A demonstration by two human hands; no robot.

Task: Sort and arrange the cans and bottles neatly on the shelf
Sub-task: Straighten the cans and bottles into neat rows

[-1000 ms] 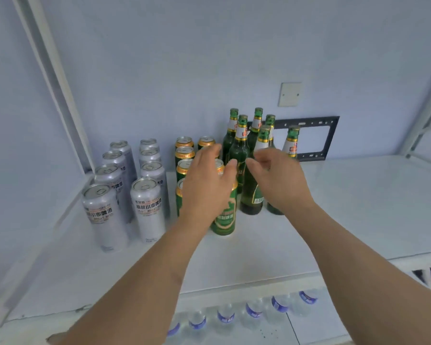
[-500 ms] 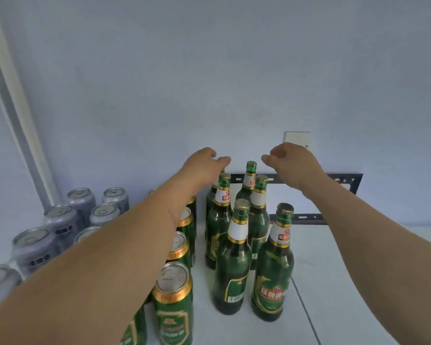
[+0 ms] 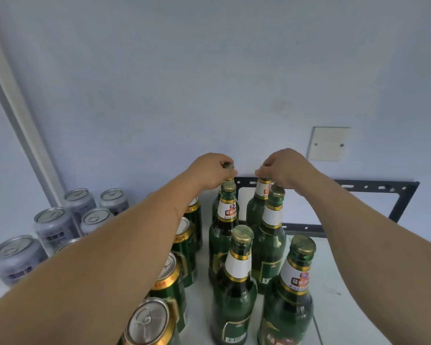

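Both hands dropped from hovering onto the 2 bottles at the shelf's back edge: left hand [image 3: 210,171] fingers pinch the back-left bottle [image 3: 227,166] cap, right hand [image 3: 288,168] fingers pinch the back-right bottle [image 3: 256,207] cap.

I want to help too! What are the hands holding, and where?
Each hand pinches a back-row green beer bottle at its top: the left hand on the cap, the right hand around the neck top.

We've got a plain pale blue wall [image 3: 209,70], a blank white cover plate [image 3: 328,143], a black metal bracket [image 3: 403,202] below it, white post [image 3: 18,105] far left.
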